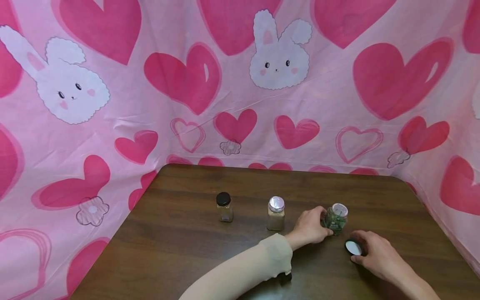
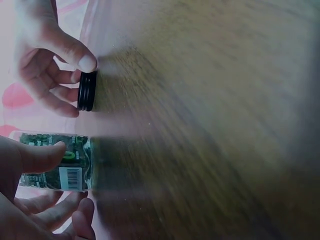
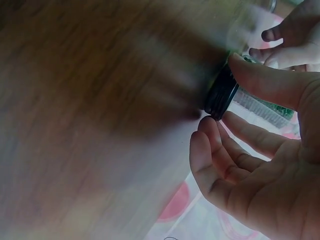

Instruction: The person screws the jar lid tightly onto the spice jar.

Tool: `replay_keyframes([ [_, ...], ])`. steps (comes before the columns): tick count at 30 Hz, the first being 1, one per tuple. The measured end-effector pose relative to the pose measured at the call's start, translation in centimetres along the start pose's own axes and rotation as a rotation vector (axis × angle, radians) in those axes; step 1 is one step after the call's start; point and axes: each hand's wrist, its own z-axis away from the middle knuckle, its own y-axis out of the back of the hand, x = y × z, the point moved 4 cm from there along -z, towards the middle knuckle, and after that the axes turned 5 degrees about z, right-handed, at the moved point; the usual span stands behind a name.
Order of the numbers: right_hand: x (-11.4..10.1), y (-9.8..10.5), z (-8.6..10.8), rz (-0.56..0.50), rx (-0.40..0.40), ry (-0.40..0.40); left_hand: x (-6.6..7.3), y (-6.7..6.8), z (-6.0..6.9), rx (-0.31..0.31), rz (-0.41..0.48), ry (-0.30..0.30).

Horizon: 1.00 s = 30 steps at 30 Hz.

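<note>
My left hand (image 1: pixel 310 225) grips a clear jar of green dried herbs (image 1: pixel 336 223) at the right of the table. The jar's top has no screw lid on it and shows a pale round surface. In the left wrist view, a barcode label (image 2: pixel 71 178) shows on the jar's side, and its base is close to the tabletop. Just to the right, my right hand (image 1: pixel 378 254) pinches a black lid (image 3: pixel 221 93) between thumb and fingers. Its white inner face (image 1: pixel 353 247) is turned up toward the head camera. Lid and jar are apart.
On the wooden table (image 1: pixel 180 258) stand a black-capped jar (image 1: pixel 225 211) and, nearer my left hand, a jar with a silvery top (image 1: pixel 276 216). Partly hidden by my left sleeve lies a small black object (image 1: pixel 285 278). A pink heart-patterned cloth (image 1: pixel 240 100) hangs around the table.
</note>
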Motion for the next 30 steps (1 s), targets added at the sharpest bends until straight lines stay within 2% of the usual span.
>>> replay_keyframes([
  [7, 0.23, -0.13, -0.11, -0.018, -0.019, -0.022, -0.14, 0.34, 0.02, -0.007, -0.004, -0.011],
  [16, 0.49, 0.03, -0.21, 0.001, 0.003, -0.013, -0.06, 0.64, 0.03, -0.015, -0.006, -0.006],
  [24, 0.57, 0.05, -0.30, -0.006, -0.031, -0.025, -0.02, 0.45, -0.13, -0.012, -0.072, -0.020],
  [30, 0.45, 0.42, -0.24, -0.025, -0.011, -0.027, 0.10, 0.39, -0.09, -0.007, -0.089, -0.015],
])
